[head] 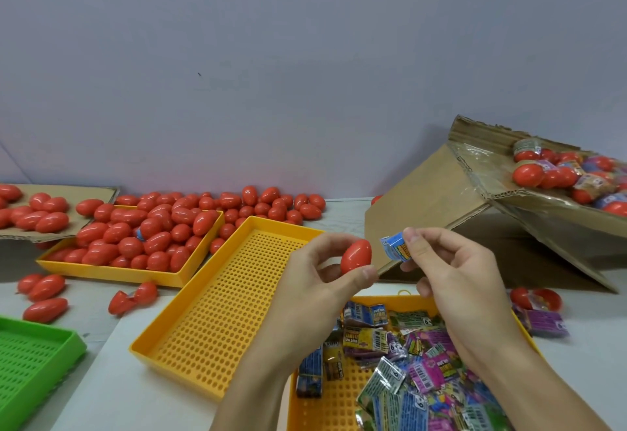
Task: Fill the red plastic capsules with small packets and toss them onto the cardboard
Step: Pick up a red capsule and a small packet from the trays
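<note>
Below both hands, yellow tray (pixel 349 407) of mixed small packets (pixel 417 373) on the desk (pixel 101 393). Left hand (pixel 325 278) fingers clamped on a closed red capsule (pixel 356 255); right hand (pixel 451 264) fingers pinch a blue packet (pixel 393 247), just beside the capsule, not touching. Left of the fingers, a perforated yellow tray (pixel 220 315). Farther left, a tray of red capsules (pixel 142 240). Beyond right fingers, tilted cardboard (pixel 437 193) holding filled capsules.
</note>
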`<state>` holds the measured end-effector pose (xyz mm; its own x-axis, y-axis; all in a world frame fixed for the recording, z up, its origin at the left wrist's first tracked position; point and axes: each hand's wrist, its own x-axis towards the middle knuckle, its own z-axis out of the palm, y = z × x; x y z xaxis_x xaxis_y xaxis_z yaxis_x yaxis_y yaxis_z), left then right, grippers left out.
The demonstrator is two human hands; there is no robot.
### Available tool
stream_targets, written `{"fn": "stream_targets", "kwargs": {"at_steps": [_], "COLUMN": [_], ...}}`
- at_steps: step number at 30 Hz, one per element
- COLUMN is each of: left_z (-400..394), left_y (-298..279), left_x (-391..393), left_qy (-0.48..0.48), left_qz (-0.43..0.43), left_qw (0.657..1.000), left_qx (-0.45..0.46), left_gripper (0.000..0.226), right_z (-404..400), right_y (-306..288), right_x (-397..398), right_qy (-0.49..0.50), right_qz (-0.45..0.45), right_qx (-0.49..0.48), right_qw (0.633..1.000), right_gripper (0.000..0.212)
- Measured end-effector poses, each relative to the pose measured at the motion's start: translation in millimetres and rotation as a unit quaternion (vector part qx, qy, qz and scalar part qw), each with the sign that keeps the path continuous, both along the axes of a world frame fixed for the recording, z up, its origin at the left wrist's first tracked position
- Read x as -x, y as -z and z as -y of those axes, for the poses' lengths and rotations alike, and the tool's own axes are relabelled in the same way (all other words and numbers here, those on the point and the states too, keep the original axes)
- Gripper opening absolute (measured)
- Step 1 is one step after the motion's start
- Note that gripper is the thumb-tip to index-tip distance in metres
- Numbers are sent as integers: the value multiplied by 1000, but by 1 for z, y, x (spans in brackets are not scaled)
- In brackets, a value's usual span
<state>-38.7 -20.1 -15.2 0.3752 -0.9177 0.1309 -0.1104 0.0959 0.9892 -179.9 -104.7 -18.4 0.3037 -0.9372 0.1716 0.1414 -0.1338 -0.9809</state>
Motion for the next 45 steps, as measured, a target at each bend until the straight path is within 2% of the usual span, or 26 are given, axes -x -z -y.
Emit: {"fn": "stream_targets", "kwargs": {"at_steps": [4,8,11,25,29,34,41,45], "left_z": [0,1,1,2,2,2,0,-1], "left_y": [1,2,1,-4,-4,-2,-3,-5], "left_x": [-1,-2,-2,3,4,3,2,1], "left_qy": [25,35,44,47,51,46,45,52], "left_qz": [-35,-90,-98,-212,-216,-211,-179,-170], "left_qw": [999,995,994,975,974,976,982,984], "left_qx": [11,28,28,39,40,38,27,21], "left_gripper": [27,18,15,29,36,39,17,19], "right_z": [1,2,1,-6,-5,-2,1,1], "right_y": [1,2,2,1,2,4,7,6], "right_x": [0,0,0,-3,-3,-1,0,1], "right_qy": [1,10,-4,-46,-59,-104,-116,-120], "right_qz": [3,28,30,26,49,43,54,57], "right_qx": [3,2,17,119,98,74,67,70], "right_qw": [1000,1000,999,991,992,991,990,989], "right_gripper": [26,23,26,18,31,39,30,29]}}
